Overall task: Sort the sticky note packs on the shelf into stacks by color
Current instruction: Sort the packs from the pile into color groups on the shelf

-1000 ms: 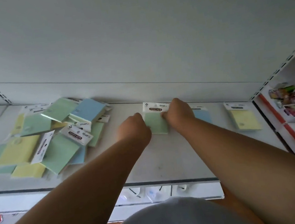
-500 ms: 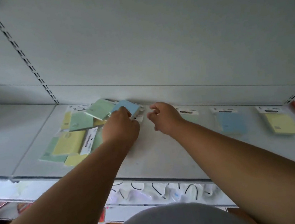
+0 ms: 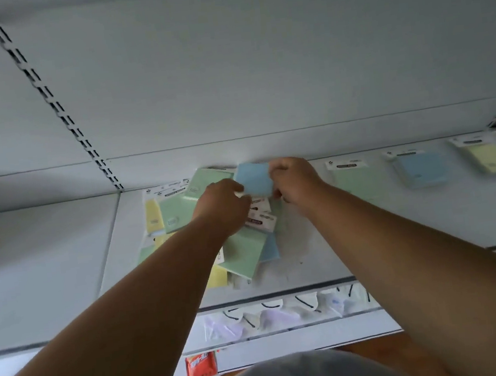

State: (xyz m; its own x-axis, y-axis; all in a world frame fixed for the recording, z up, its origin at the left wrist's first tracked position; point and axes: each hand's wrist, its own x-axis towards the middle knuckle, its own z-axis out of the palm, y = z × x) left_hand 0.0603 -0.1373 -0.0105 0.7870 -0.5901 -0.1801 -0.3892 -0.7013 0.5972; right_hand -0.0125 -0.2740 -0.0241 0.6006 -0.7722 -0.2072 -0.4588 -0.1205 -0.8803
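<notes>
Head view. White shelf (image 3: pixel 371 235) with a jumbled heap of sticky note packs (image 3: pixel 242 251) at centre-left, in green, yellow and blue, lying at mixed angles. Their white header cards carry dark printed labels, too blurred to read. The left hand (image 3: pixel 222 203) and right hand (image 3: pixel 291 179) both pinch one blue pack (image 3: pixel 253 179) above the heap, near the back wall; the left takes its lower left corner, the right its right edge, fingers curled round it. The pack's face tilts toward the camera; its header card is hidden. Both forearms cover much of the heap. To the right, well apart, lie a green stack (image 3: pixel 353 179), a blue stack (image 3: pixel 419 166) and a yellow stack (image 3: pixel 491 155), each with header toward the back wall. An orange packet (image 3: pixel 201 367) below shows illegible white characters.
</notes>
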